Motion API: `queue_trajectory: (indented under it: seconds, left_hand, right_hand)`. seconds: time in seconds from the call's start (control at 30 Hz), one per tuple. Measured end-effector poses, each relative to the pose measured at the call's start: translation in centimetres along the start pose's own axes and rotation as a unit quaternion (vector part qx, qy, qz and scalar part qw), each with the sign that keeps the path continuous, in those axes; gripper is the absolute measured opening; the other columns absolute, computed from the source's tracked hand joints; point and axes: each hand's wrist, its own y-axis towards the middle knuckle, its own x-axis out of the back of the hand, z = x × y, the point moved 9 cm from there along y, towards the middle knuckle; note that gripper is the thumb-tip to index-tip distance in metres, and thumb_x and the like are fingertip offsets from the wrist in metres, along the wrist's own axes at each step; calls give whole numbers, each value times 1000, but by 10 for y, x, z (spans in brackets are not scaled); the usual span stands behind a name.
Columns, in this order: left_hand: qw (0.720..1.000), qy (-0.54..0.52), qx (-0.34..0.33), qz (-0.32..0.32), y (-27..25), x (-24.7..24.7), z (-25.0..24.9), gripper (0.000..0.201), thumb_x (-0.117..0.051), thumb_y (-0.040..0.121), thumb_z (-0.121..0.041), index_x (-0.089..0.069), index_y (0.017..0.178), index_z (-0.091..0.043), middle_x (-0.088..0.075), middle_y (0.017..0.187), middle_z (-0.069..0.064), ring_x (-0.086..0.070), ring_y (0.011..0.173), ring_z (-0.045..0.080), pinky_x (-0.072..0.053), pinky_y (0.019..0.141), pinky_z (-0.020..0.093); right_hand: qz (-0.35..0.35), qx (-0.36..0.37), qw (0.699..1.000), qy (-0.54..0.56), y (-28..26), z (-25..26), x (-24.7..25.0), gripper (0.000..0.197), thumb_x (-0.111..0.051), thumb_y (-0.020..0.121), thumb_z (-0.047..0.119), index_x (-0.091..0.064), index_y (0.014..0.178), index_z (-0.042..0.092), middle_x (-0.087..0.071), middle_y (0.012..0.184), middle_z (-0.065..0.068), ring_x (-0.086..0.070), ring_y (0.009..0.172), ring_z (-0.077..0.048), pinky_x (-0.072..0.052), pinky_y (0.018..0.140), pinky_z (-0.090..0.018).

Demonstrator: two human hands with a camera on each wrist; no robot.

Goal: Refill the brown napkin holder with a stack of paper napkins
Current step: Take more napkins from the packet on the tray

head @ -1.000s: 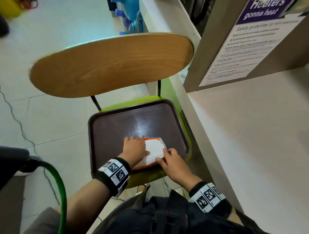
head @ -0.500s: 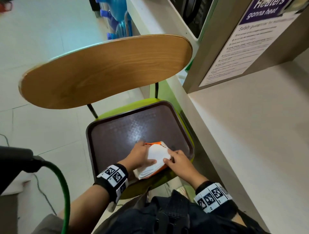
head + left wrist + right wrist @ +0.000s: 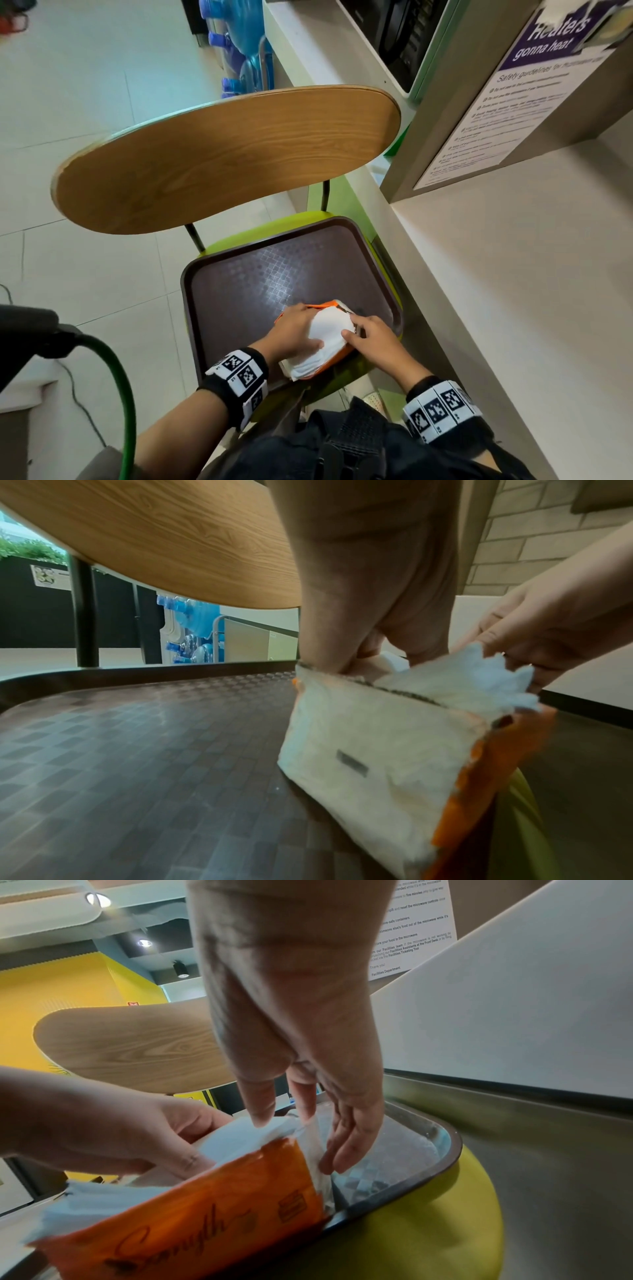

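An opened orange pack of white paper napkins (image 3: 329,342) sits tilted at the near edge of a brown tray (image 3: 246,291). My left hand (image 3: 298,329) grips the pack from its left side, thumb across the white top. My right hand (image 3: 363,337) pinches the pack's right end between thumb and forefinger, as the right wrist view shows (image 3: 284,1118); its other fingers hang straight. In the left wrist view the pack (image 3: 369,737) stands on its edge with torn napkin corners sticking out. No brown napkin holder is in view.
The tray lies on a green chair seat (image 3: 274,226) with a wooden backrest (image 3: 222,157). A white counter (image 3: 513,291) runs along the right, with a poster (image 3: 496,113) and a microwave (image 3: 400,37) beyond. Water bottles (image 3: 236,51) stand on the floor; a green cable (image 3: 116,394) curves at left.
The pack lay flat on the tray a second ago; it has since been tipped up and pulled toward the tray's near rim. Both hands stayed on it.
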Motion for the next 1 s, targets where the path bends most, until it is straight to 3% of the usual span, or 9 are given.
queue_trajectory:
  seconds: [0.13, 0.23, 0.37, 0.53, 0.67, 0.87, 1.0]
  left_hand:
    - [1000, -17, -14, 17, 1, 1, -3, 65, -71, 77, -30, -49, 138, -22, -55, 134, 4, -48, 122, 24, -42, 104, 36]
    - [998, -47, -19, 28, 0, 1, -3, 53, -71, 76, -21, -53, 126, -25, -61, 123, -1, -56, 111, 19, -50, 92, 34]
    - [996, -80, -26, 20, -4, 3, -1, 49, -65, 76, -18, -47, 118, -36, -65, 113, -4, -63, 99, 17, -57, 83, 40]
    - [996, -64, -54, -37, -11, 8, -5, 59, -66, 81, -19, -51, 137, -28, -63, 128, -3, -58, 116, 17, -49, 96, 34]
    - [997, -40, -50, -39, -10, 8, -7, 59, -64, 80, -23, -52, 137, -31, -64, 128, 0, -58, 116, 20, -49, 97, 39]
    - [999, 31, -3, -36, 0, 2, -5, 53, -66, 82, -24, -55, 133, -20, -61, 127, 7, -56, 114, 27, -50, 96, 41]
    - [998, 58, 35, -14, 5, -3, -3, 52, -66, 81, -26, -55, 132, -17, -54, 125, 11, -46, 117, 30, -46, 98, 42]
  right_hand:
    - [2, 7, 1000, -2, 1, -1, 1, 54, -57, 92, 35, -44, 143, 21, -46, 135, -11, -48, 126, -28, -39, 107, -36]
    - [2, 5, 1000, 3, 1, -2, 3, 57, -59, 91, 35, -43, 143, 22, -46, 133, -10, -50, 124, -28, -41, 107, -36]
    - [-13, 12, 1000, 2, 3, -2, 8, 56, -66, 87, 30, -49, 139, 19, -49, 132, -9, -54, 118, -25, -44, 104, -34]
    - [-50, 35, 998, -6, 4, 1, 15, 45, -71, 83, 24, -61, 126, 14, -55, 126, -8, -60, 107, -22, -47, 96, -29]
    - [-46, 43, 998, -8, 5, 2, 14, 46, -70, 84, 24, -61, 128, 16, -55, 125, -8, -60, 107, -21, -48, 98, -30]
    - [-45, 48, 998, -10, 5, 1, 12, 43, -68, 86, 25, -60, 128, 18, -54, 126, -6, -59, 110, -21, -47, 97, -29]
    - [-49, 54, 997, -13, 5, 1, 12, 42, -68, 86, 25, -61, 126, 17, -55, 125, -7, -60, 107, -21, -47, 95, -27]
